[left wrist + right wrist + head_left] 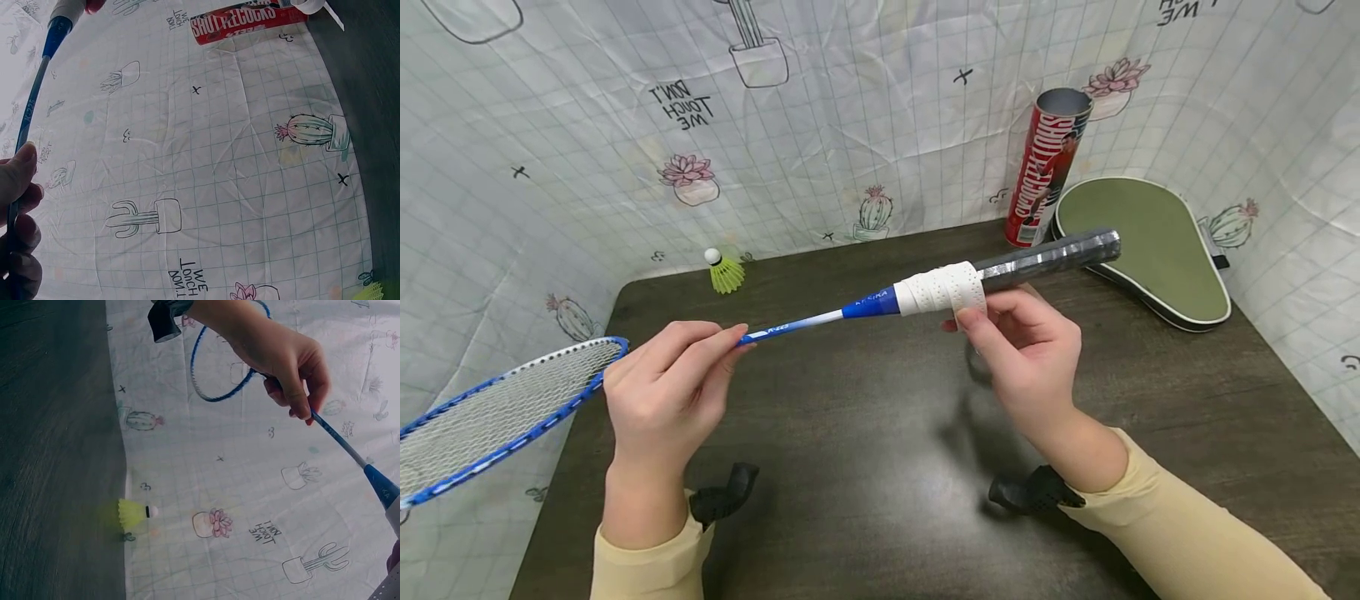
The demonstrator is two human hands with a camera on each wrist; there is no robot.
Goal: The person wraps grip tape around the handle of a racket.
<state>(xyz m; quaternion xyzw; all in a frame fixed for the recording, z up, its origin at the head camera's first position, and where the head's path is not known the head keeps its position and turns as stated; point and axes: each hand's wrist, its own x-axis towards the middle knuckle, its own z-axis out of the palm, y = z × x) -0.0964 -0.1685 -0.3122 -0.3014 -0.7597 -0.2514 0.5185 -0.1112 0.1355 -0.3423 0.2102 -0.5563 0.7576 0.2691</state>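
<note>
A blue and white badminton racket (pixel 808 321) is held up above the table, its strung head (pixel 512 417) at the left and its handle at the right. My left hand (pixel 670 392) pinches the thin shaft between thumb and fingers. White perforated grip tape (pixel 936 289) is wound round the part of the handle by the blue cone; the rest, towards the butt, is a shiny dark grip (pixel 1052 257). My right hand (pixel 1030 350) pinches the tape below the handle. In the right wrist view, the left hand (pixel 290 369) on the shaft shows clearly.
A red shuttlecock tube (pixel 1045 167) stands at the back right, beside an olive paddle case (pixel 1138 242). A yellow shuttlecock (pixel 725 272) lies near the table's back left edge. Patterned white cloth (pixel 820 125) hangs behind the dark wooden table (pixel 850 458).
</note>
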